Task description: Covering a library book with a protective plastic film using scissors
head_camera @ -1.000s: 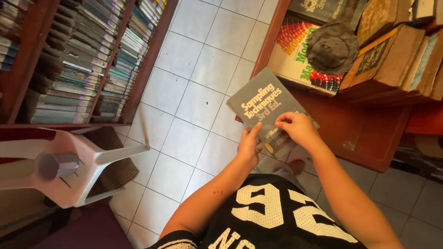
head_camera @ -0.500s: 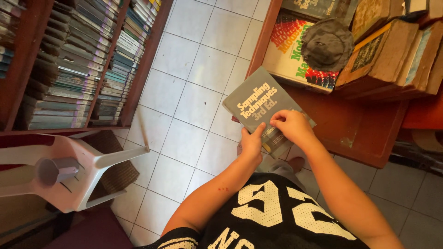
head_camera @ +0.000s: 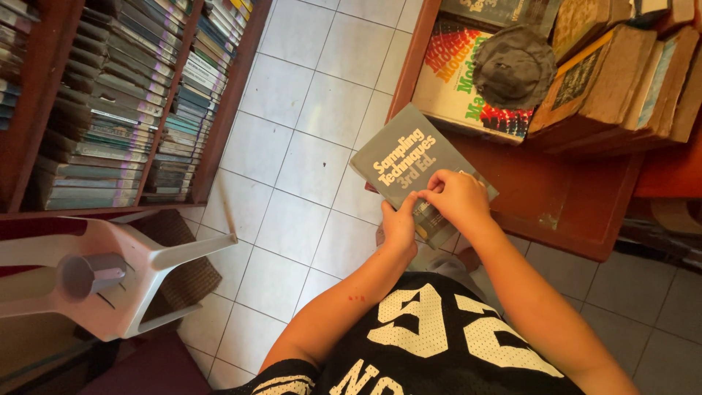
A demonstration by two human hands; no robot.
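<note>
Both hands are gripping a grey rectangular hardcover book [head_camera: 409, 164] above the red-brown wooden table's [head_camera: 556, 197] left edge: left hand [head_camera: 400, 225] pinching its lower edge, right hand [head_camera: 455, 199] closed over its corner.

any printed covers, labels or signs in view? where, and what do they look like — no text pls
Grey book: held over the floor by left hand and right hand; rectangular, grey cover, pale yellow lettering.
Colourful book: flat on the red-brown table, upper middle; cream cover, red, orange and green print, partly under a grey hat.
Worn brown books: stacked on the table, top right.
Spine rows: wooden shelf, left; thin grey-green spines, some with purple bands.
</note>
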